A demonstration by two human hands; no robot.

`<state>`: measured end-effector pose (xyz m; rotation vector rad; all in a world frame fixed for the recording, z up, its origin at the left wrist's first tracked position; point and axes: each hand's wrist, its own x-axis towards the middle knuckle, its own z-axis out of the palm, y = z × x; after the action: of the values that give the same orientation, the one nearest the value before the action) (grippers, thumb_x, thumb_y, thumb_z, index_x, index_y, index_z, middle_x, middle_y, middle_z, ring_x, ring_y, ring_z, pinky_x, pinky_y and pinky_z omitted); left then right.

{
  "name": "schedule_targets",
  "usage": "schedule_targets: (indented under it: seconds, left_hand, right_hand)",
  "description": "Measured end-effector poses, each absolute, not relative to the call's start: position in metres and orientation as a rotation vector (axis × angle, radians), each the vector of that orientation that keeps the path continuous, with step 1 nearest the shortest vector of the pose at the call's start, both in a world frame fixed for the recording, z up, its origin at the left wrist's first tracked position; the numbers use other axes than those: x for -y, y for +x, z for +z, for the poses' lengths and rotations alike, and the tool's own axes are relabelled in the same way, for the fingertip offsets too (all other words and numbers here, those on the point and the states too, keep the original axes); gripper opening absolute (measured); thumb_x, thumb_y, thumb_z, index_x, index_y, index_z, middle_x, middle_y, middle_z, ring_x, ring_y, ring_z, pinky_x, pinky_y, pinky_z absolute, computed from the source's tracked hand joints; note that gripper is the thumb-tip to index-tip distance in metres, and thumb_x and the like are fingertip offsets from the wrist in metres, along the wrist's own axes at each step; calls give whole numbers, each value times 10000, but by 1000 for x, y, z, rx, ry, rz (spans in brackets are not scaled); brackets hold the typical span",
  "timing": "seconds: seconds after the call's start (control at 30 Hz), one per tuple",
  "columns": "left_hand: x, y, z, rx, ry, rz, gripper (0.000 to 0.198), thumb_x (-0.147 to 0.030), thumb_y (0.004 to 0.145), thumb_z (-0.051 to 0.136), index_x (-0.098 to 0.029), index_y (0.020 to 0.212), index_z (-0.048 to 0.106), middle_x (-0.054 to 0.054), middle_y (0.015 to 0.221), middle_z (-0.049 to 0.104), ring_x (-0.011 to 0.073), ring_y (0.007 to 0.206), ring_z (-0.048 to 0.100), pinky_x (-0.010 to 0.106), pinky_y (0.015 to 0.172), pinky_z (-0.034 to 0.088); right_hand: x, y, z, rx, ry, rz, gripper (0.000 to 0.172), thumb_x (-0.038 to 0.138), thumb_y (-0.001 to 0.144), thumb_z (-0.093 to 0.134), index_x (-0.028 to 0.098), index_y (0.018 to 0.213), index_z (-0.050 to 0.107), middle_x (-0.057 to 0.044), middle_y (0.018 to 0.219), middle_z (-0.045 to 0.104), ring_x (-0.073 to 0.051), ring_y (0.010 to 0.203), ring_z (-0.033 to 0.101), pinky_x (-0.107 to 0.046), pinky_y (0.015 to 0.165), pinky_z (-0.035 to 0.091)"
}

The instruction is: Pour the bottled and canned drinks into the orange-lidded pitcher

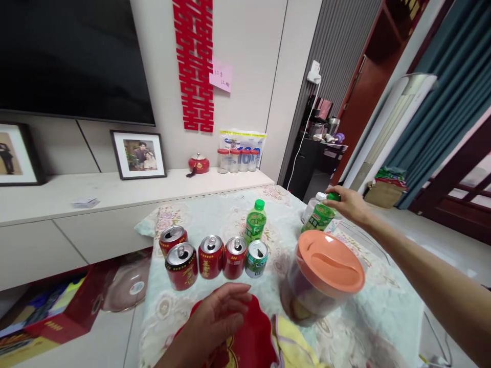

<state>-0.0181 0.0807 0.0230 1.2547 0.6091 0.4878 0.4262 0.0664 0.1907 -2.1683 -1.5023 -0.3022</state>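
Observation:
My right hand point(350, 203) reaches to the far right of the table, its fingers closed around the green cap of a green-labelled drink bottle point(319, 219), which leans a little. Directly beside that bottle is a clear container with a white cap point(309, 208). My left hand point(219, 319) hovers, fingers stretched and holding nothing, over a red scalloped tray point(255, 335). Just beyond it stand several opened red drink cans point(210, 258) and one green can point(256, 259). A second green-capped bottle point(255, 225) is upright behind the green can.
Between my hands stands a clear tub with an orange lid point(330, 261). A yellow cloth point(293, 342) lies by the tray on the floral tablecloth point(215, 209). Along the wall, a white cabinet point(184, 189) bears a framed photo point(138, 154), a red pot point(198, 164) and several red-lidded jars point(233, 162).

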Motion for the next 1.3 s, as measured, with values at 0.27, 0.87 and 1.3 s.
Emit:
schedule_targets:
  seconds: [0.27, 0.87, 1.3]
  left_hand:
    - [-80, -19, 16, -591, 1187, 453, 614, -564, 718, 886, -290, 1247, 733, 88, 1253, 756, 325, 1184, 660, 474, 1084, 478]
    - [-85, -18, 15, -531, 1229, 404, 631, -620, 700, 872, -283, 1220, 752, 89, 1291, 716, 351, 1207, 634, 485, 1061, 451]
    - [-75, -21, 24, -551, 1207, 486, 660, -633, 685, 882, -266, 1216, 743, 100, 1245, 736, 307, 1140, 649, 424, 977, 513]
  right_hand:
    - [-123, 437, 171, 1564, -2286, -298, 310, 386, 956, 716, 174, 1181, 706, -82, 1095, 751, -217, 954, 714, -417, 871, 586]
    - [-145, 450, 151, 1633, -2483, -281, 358, 380, 1015, 671, 195, 1321, 656, -99, 1305, 691, -240, 1106, 701, -468, 942, 605]
    - [-161, 329, 221, 2196, -2232, 4, 386, 350, 915, 674, 248, 1275, 767, -53, 1143, 819, -228, 943, 774, -301, 817, 563]
